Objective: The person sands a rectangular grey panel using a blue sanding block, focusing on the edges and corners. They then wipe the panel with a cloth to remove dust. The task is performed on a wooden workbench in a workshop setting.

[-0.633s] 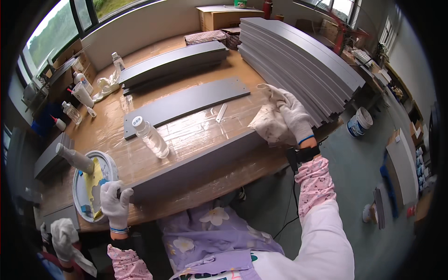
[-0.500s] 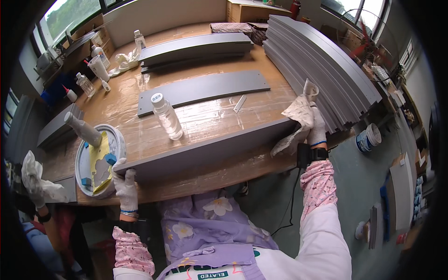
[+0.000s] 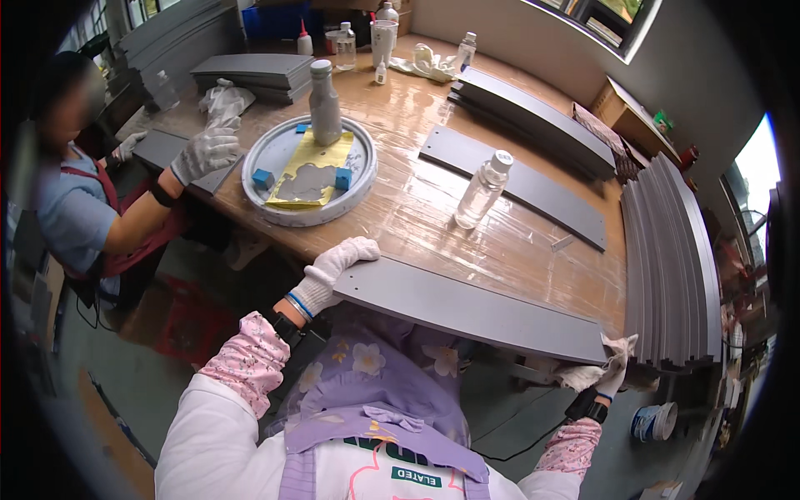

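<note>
Both gloved hands grip one long grey panel (image 3: 467,310) at the near edge of the wooden table (image 3: 433,200).

Left hand (image 3: 333,268) is closed over the panel's left end; right hand (image 3: 612,375), with a white cloth (image 3: 583,373), appears clamped on the right end, though partly hidden. Beyond lie a clear plastic bottle (image 3: 483,190), a round tray (image 3: 308,171) holding a yellow sheet and blue blocks, and a stack of grey panels (image 3: 671,258). At far left, a co-worker's gloved hand (image 3: 204,152) rests beside the tray.
</note>
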`<control>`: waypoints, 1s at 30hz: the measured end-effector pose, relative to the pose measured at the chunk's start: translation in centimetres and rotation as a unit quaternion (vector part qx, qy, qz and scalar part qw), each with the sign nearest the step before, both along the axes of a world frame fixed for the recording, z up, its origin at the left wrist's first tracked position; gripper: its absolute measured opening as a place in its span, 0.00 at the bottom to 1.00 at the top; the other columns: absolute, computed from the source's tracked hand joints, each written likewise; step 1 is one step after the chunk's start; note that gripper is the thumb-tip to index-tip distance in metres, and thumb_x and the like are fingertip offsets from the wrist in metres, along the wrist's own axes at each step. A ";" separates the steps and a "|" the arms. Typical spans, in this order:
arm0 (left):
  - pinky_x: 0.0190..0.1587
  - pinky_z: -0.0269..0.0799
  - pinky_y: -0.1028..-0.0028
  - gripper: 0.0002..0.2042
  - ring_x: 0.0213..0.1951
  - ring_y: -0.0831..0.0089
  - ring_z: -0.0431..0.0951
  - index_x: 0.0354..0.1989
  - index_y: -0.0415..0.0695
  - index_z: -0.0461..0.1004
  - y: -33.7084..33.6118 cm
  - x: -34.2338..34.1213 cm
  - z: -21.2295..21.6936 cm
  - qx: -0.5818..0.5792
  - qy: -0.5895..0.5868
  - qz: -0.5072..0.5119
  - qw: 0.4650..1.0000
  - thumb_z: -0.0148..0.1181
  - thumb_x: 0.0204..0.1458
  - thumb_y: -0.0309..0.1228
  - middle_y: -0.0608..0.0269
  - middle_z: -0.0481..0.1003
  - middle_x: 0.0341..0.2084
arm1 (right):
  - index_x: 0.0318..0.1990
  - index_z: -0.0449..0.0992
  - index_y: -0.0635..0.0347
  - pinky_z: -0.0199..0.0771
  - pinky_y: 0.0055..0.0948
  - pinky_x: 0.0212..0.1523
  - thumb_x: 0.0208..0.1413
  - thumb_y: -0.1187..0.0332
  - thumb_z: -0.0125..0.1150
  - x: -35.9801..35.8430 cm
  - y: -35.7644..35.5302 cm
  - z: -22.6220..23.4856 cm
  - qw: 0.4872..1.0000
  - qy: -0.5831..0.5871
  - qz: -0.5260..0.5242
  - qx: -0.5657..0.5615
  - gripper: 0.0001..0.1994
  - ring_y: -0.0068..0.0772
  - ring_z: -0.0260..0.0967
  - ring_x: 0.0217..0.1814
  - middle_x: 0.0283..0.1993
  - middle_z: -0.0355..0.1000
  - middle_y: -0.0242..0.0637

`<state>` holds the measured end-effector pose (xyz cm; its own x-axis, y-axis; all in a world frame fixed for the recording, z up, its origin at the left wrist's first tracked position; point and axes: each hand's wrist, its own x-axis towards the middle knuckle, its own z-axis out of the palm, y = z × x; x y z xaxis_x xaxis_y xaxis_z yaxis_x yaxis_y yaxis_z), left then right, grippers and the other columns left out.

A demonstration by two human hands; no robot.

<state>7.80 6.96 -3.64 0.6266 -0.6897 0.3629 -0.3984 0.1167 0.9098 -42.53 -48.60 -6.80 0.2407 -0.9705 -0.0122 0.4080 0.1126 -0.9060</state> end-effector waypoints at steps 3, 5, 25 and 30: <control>0.72 0.55 0.59 0.25 0.68 0.57 0.66 0.63 0.45 0.71 5.1 -1.6 1.4 0.235 -0.311 0.072 0.918 0.60 0.57 0.36 0.53 0.69 0.64 | 0.55 0.71 0.58 0.65 0.23 0.43 0.67 0.70 0.49 8.1 11.4 5.5 0.991 0.133 0.002 -0.002 0.12 0.19 0.64 0.41 0.45 0.68 0.25; 0.76 0.45 0.58 0.29 0.73 0.60 0.58 0.71 0.51 0.62 4.5 -1.3 0.6 0.298 -0.384 0.080 0.870 0.52 0.59 0.36 0.56 0.60 0.72 | 0.50 0.70 0.56 0.66 0.22 0.44 0.69 0.70 0.43 5.4 8.0 8.0 0.917 -0.285 0.169 0.221 0.09 0.23 0.63 0.40 0.41 0.64 0.28; 0.71 0.56 0.56 0.42 0.69 0.50 0.59 0.72 0.46 0.58 6.9 -8.5 -1.8 0.296 -0.146 0.331 0.884 0.67 0.51 0.49 0.47 0.59 0.69 | 0.68 0.64 0.62 0.55 0.45 0.72 0.60 0.57 0.63 28.7 26.3 11.3 0.546 0.591 0.283 -0.523 0.32 0.54 0.55 0.73 0.71 0.59 0.56; 0.44 0.82 0.65 0.18 0.36 0.65 0.83 0.59 0.41 0.69 6.4 -10.7 -1.6 0.078 0.462 0.065 0.881 0.58 0.63 0.34 0.55 0.77 0.45 | 0.68 0.63 0.67 0.45 0.53 0.76 0.61 0.58 0.59 31.1 35.0 7.7 0.507 0.491 0.317 -0.633 0.32 0.69 0.47 0.76 0.72 0.55 0.61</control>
<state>-2.92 13.33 -5.22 0.6828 -0.5862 -0.4360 0.5194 -0.0302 0.8540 -11.44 -13.55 0.89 0.9909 -0.0802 0.1082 -0.0639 -0.9871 -0.1468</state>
